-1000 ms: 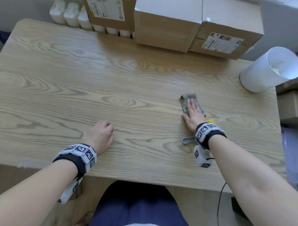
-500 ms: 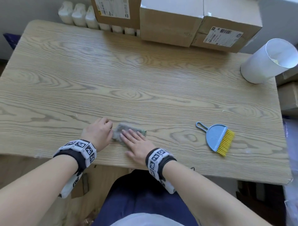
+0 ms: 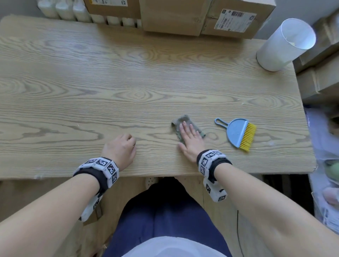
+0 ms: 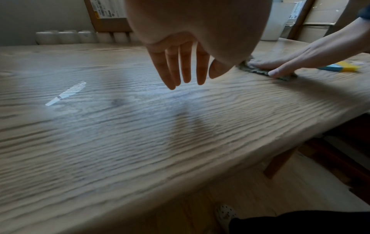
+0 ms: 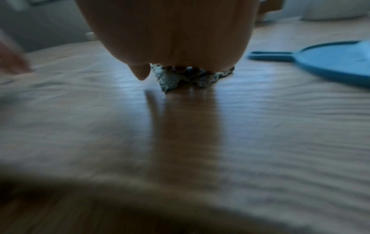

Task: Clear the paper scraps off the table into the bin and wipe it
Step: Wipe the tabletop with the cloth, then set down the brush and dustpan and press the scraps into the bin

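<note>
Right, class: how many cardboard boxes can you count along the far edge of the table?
3: a left box behind the white bottles, a middle box, and a labelled right box. Others may sit outside the frame.

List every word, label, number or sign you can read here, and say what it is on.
No text can be read.
Shipping label on the right cardboard box: barcode and print, too small to read.
Label on the left cardboard box: cut off and blurred.
Wrist bands: black-and-white square markers, no words.
</note>
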Action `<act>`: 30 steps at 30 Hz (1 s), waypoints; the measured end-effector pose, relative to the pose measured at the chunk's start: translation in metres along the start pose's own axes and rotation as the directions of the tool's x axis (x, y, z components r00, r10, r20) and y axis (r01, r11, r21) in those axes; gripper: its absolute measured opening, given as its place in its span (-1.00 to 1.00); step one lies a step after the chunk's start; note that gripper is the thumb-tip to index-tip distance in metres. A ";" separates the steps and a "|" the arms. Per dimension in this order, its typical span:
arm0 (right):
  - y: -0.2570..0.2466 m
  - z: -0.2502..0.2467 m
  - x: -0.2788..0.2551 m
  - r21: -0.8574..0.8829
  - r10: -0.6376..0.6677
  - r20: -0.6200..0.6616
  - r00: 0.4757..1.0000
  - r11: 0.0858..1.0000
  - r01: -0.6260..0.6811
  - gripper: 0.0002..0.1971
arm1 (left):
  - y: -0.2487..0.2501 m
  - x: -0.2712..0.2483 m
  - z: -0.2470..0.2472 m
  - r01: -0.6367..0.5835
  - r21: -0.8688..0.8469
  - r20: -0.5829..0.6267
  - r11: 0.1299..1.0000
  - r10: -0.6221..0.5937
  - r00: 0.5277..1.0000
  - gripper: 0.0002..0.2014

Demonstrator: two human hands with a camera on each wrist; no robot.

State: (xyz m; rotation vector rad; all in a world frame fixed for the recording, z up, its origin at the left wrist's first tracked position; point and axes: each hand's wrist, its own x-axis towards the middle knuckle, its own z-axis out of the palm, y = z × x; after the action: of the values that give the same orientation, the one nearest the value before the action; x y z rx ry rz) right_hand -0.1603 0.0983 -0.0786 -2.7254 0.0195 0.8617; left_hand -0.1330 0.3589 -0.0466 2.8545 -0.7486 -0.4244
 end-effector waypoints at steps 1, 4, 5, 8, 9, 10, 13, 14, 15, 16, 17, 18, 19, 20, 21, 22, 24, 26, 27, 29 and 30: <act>-0.017 0.010 -0.010 -0.026 -0.093 0.024 0.995 0.995 0.094 -0.34 | 0.002 0.002 0.001 -0.015 0.000 -0.003 1.000 0.015 1.000 -0.90; -0.054 0.043 -0.039 -0.080 -0.328 0.111 0.938 0.938 0.337 -0.36 | 0.011 0.011 0.001 -0.028 -0.034 -0.002 0.999 0.028 1.000 -0.88; -0.056 0.050 -0.044 -0.089 -0.368 0.124 0.922 0.921 0.379 -0.37 | 0.015 0.015 0.001 -0.028 -0.057 -0.002 0.998 0.028 1.000 -0.88; -0.034 0.041 -0.036 -0.113 -0.381 0.115 0.917 0.913 0.393 -0.38 | 0.029 0.029 0.001 -0.080 -0.084 -0.007 0.993 0.080 0.997 -0.88; -0.021 0.032 -0.029 -0.105 -0.313 0.088 0.946 0.941 0.321 -0.37 | 0.034 0.034 0.001 -0.106 -0.081 -0.002 0.991 0.107 0.994 -0.90; -0.006 0.021 -0.024 -0.075 -0.200 0.050 0.978 0.976 0.204 -0.36 | 0.038 0.038 0.002 -0.123 -0.074 0.000 0.990 0.124 0.992 -0.91; 0.035 -0.012 -0.011 0.030 0.082 -0.002 0.997 0.996 -0.082 -0.35 | 0.051 0.049 0.004 -0.145 -0.058 0.005 0.988 0.145 0.989 -0.91; 0.041 -0.018 -0.010 0.040 0.095 0.014 0.995 0.995 -0.095 -0.34 | 0.056 0.052 0.004 -0.153 -0.060 0.012 0.986 0.154 0.988 -0.91; 0.044 -0.023 -0.009 0.045 0.085 0.034 0.996 0.995 -0.086 -0.34 | 0.062 0.055 0.003 -0.163 -0.060 0.024 0.985 0.165 0.986 -0.90; 0.044 -0.026 -0.010 0.065 0.068 0.048 0.997 0.995 -0.071 -0.34 | 0.069 0.059 0.003 -0.173 -0.058 0.032 0.983 0.175 0.984 -0.88; 0.044 -0.028 -0.011 0.103 0.053 0.050 0.997 0.993 -0.058 -0.34 | 0.077 0.063 0.002 -0.179 -0.061 0.040 0.982 0.182 0.982 -0.87; 0.044 -0.030 -0.013 0.157 0.054 0.032 0.998 0.986 -0.058 -0.34 | 0.084 0.067 0.002 -0.187 -0.066 0.043 0.980 0.190 0.981 -0.85; 0.051 -0.034 -0.017 0.217 0.076 -0.006 0.997 0.973 -0.073 -0.35 | 0.095 0.075 0.000 -0.203 -0.070 0.047 0.977 0.206 0.977 -0.83; 0.057 -0.038 -0.021 0.276 0.111 -0.042 0.993 0.956 -0.095 -0.35 | 0.103 0.080 0.000 -0.216 -0.071 0.048 0.974 0.219 0.975 -0.82; 0.068 -0.043 -0.027 0.323 0.147 -0.069 0.987 0.939 -0.117 -0.35 | 0.115 0.087 -0.002 -0.231 -0.071 0.041 0.970 0.234 0.971 -0.81; 0.081 -0.047 -0.034 0.351 0.174 -0.082 0.981 0.927 -0.135 -0.33 | 0.126 0.094 -0.003 -0.244 -0.075 0.032 0.967 0.247 0.969 -0.81; 0.108 -0.053 -0.046 0.346 0.203 -0.084 0.976 0.924 -0.162 -0.27 | 0.149 0.104 -0.006 -0.254 -0.085 0.036 0.963 0.258 0.965 -0.81; 0.136 -0.056 -0.054 0.319 0.229 -0.080 0.970 0.928 -0.192 -0.19 | 0.171 0.113 -0.008 -0.255 -0.090 0.066 0.963 0.261 0.963 -0.79; 0.149 -0.056 -0.057 0.322 0.249 -0.077 0.966 0.923 -0.212 -0.14 | 0.182 0.118 -0.008 -0.258 -0.088 0.083 0.962 0.265 0.961 -0.78; 0.172 -0.059 -0.060 0.352 0.294 -0.079 0.953 0.902 -0.249 -0.02 | 0.202 0.129 -0.007 -0.262 -0.070 0.121 0.963 0.268 0.956 -0.73; 0.181 -0.060 -0.061 0.364 0.310 -0.080 0.948 0.894 -0.261 0.04 | 0.210 0.135 -0.007 -0.261 -0.056 0.141 0.964 0.266 0.954 -0.70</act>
State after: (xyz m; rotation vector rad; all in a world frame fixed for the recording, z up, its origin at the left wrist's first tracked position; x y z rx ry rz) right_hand -0.1942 -0.0964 -0.0445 -2.4667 0.5629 0.6640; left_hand -0.1134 0.1106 -0.0243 2.6582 -1.1187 -0.6063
